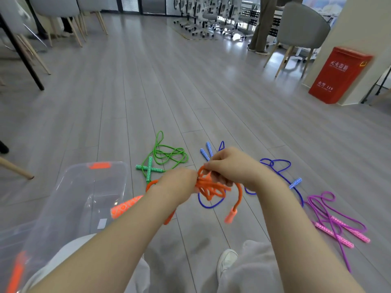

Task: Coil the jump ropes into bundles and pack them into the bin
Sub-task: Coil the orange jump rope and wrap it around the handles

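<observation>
I see both hands meeting over the floor with the orange rope bunched between them. The right hand has its fingers curled down around the tangle of orange loops, pinching them from above. The left hand is closed against the same bundle from the left side, knuckles toward me, so I cannot see its fingertips, though it grips the cord. One orange handle hangs below the right hand on a curved length of cord; the other orange handle sticks out to the left, under the left forearm and just beside the clear bin. The bin stands on the floor at my left, with an orange clip on its far rim. Beyond the hands the green rope lies in loose loops with its handles crossed. The blue rope sprawls behind and under the hands, its handles spread apart. The pink rope lies well to the right on the floor. A red box stands far off by a pillar, near a grey chair
</observation>
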